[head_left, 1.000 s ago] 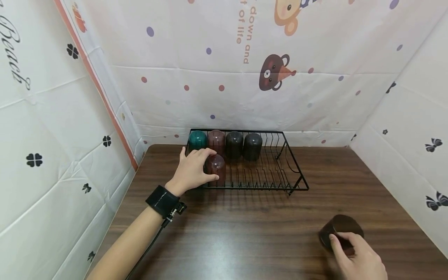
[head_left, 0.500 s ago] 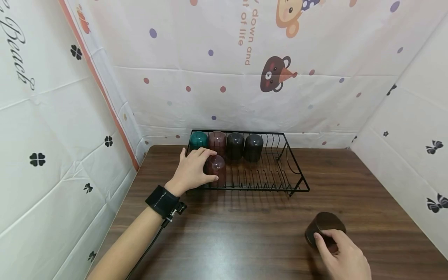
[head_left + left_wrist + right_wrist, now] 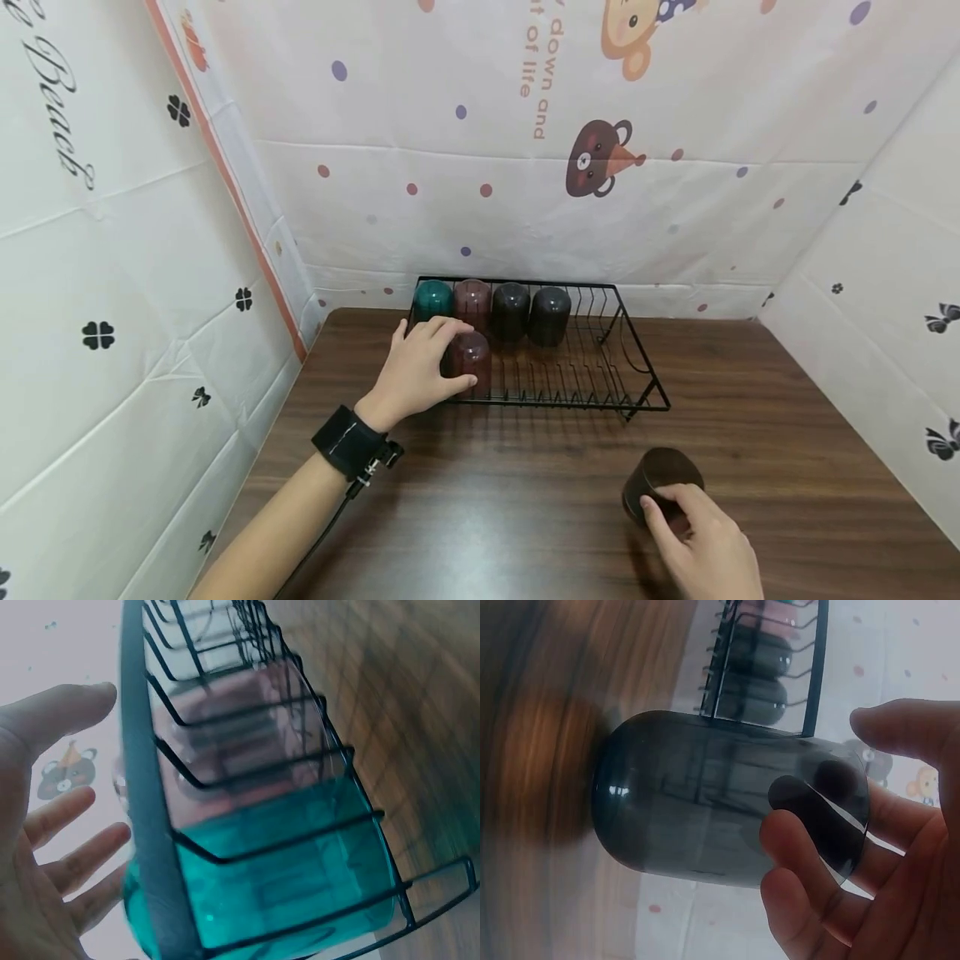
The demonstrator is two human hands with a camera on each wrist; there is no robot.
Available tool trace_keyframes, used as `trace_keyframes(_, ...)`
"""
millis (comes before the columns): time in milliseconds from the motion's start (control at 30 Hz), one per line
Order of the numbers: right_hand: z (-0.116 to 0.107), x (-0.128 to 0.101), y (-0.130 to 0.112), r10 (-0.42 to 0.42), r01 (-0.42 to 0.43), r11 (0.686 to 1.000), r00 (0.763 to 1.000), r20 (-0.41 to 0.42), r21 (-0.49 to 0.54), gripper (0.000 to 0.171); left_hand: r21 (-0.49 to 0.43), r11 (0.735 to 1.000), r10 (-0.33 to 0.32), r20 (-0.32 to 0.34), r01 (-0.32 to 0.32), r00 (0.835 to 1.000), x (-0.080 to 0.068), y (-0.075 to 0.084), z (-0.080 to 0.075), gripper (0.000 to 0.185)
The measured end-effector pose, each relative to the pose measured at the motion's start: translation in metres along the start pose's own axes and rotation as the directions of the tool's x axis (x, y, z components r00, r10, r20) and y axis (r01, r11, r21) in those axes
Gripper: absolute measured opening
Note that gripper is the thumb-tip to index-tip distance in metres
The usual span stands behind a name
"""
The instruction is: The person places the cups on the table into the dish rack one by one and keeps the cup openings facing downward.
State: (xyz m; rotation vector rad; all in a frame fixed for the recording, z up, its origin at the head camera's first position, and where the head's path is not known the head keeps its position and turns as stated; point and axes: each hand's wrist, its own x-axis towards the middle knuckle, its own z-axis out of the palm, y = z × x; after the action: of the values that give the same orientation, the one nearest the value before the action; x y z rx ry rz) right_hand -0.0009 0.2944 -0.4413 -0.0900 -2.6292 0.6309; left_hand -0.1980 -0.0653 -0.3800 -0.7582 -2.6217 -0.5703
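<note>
Two hands, two cups

Left hand [image 3: 416, 373] wraps its fingers round a reddish cup [image 3: 470, 360] in the wire rack [image 3: 633, 367]; right hand [image 3: 708, 554] grips a dark cup [image 3: 660, 479] lying on the table [image 3: 510, 500], well apart from the rack.

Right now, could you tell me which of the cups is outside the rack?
The dark brown cup held by the right hand over the table; the other five stand upside down inside the wire rack.

Left hand [image 3: 417, 369] outstretched (wrist strapped), right hand [image 3: 708, 550] curled, grip closed
</note>
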Motion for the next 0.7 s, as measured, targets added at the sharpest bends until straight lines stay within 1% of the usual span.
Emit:
trace_keyframes(133, 0.004, -0.001, -0.006, -0.032, 0.032, 0.999, 0.999, 0.002, 0.021, 0.010, -0.022, 0.998, 0.052, -0.046, -0.053, 0.998, -0.009, 0.010, -0.003, 0.062)
trace_keyframes(267, 0.007, 0.000, -0.012, -0.047, 0.047, 0.998, 0.999, 0.012, 0.036, 0.009, -0.046, 0.991, 0.120, -0.098, -0.125, 0.988, -0.019, 0.022, -0.006, 0.057)
trace_keyframes(333, 0.010, 0.000, -0.015, -0.056, 0.055, 0.997, 0.998, 0.019, 0.046, 0.008, -0.080, 0.983, 0.154, -0.119, -0.165, 0.981, -0.026, 0.028, -0.007, 0.055)
trace_keyframes(433, 0.013, -0.001, -0.019, -0.083, 0.081, 0.995, 0.996, 0.022, 0.062, 0.008, -0.151, 0.966, 0.189, -0.135, -0.208, 0.973, -0.039, 0.038, -0.006, 0.055)
trace_keyframes(500, 0.016, -0.001, -0.021, -0.104, 0.102, 0.992, 0.994, 0.022, 0.073, 0.009, -0.199, 0.954, 0.203, -0.128, -0.225, 0.971, -0.049, 0.046, -0.005, 0.054)
trace_keyframes(567, 0.018, -0.001, -0.024, -0.127, 0.124, 0.989, 0.992, 0.023, 0.083, 0.010, -0.232, 0.946, 0.208, -0.104, -0.227, 0.973, -0.059, 0.053, -0.003, 0.055)
trace_keyframes(633, 0.019, 0.000, -0.026, -0.145, 0.142, 0.985, 0.989, 0.025, 0.096, 0.012, -0.269, 0.938, 0.209, -0.064, -0.218, 0.976, -0.067, 0.060, 0.000, 0.056)
trace_keyframes(700, 0.020, 0.000, -0.029, -0.158, 0.154, 0.982, 0.987, 0.034, 0.109, 0.012, -0.300, 0.934, 0.200, -0.015, -0.195, 0.980, -0.076, 0.065, 0.003, 0.058)
